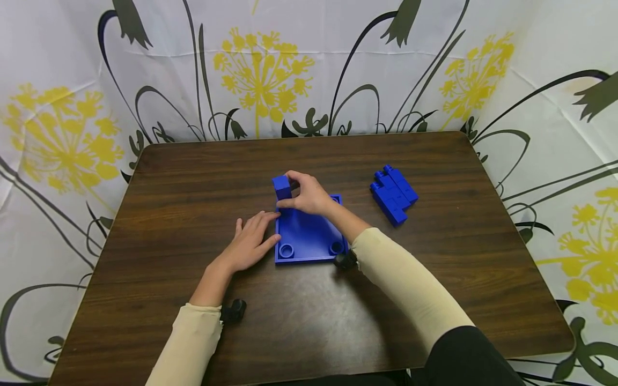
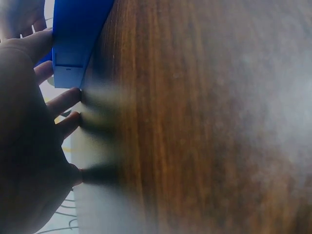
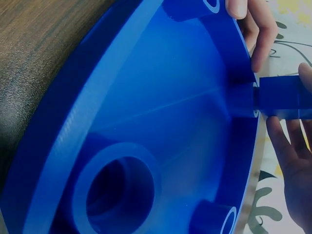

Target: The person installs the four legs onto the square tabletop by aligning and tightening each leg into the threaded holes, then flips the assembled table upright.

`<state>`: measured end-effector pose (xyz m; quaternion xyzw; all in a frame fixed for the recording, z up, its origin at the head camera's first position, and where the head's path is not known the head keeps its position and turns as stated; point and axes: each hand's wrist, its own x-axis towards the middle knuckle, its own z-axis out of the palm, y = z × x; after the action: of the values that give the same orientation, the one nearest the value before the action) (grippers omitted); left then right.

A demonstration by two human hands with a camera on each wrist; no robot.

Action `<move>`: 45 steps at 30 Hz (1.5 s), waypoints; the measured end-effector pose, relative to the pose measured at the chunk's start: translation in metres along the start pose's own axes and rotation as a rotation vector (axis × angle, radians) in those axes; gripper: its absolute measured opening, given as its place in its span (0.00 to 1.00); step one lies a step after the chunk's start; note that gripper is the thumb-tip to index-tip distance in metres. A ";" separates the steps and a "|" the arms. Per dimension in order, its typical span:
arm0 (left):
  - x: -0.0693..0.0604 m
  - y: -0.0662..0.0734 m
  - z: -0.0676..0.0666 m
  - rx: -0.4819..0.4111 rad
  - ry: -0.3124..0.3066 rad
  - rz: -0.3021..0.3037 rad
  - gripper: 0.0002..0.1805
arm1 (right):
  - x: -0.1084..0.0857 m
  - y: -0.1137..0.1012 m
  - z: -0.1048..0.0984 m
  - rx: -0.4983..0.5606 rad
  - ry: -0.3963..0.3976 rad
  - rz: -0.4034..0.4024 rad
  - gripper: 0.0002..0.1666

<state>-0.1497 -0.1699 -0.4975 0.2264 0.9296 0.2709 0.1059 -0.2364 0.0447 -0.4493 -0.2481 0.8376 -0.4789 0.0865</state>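
Block, blue and squared, stands upright at the far left corner of a shallow blue tray. The right hand pinches it between thumb and fingers, reaching over the tray from the right. In the right wrist view, the block's narrow end meets the round socket in that corner. The tray lies on the table with its hollow side up and a round socket at each of its other corners too.

The left hand is relaxed, fingers straight and spread, grasping nothing; its fingertips and thumb touch the tray's left side. To the right of the tray, well apart from it, three more blue blocks lie side by side, their pegs towards the far left. Behind the brown table hangs a white cloth printed with yellow and dark flowers. Cream sleeves cover both forearms.
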 end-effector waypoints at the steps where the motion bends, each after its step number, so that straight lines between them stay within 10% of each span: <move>1: 0.000 0.000 0.000 0.001 0.002 0.000 0.31 | 0.000 0.000 0.001 -0.014 0.012 -0.002 0.28; 11: 0.000 0.001 0.000 -0.001 0.010 0.000 0.31 | 0.001 -0.004 0.008 -0.124 0.102 0.083 0.28; 25: -0.005 0.000 0.000 0.003 0.003 -0.010 0.32 | -0.001 -0.002 0.009 -0.167 0.021 0.074 0.39; 35: -0.009 0.000 -0.002 0.003 0.009 -0.028 0.32 | 0.001 -0.004 0.003 0.122 -0.121 -0.002 0.45; 45: -0.006 0.006 -0.002 0.003 0.006 -0.023 0.32 | -0.002 -0.002 -0.001 0.193 -0.179 -0.072 0.41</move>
<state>-0.1428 -0.1696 -0.4921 0.2150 0.9329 0.2688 0.1059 -0.2341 0.0459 -0.4476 -0.3102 0.7671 -0.5361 0.1670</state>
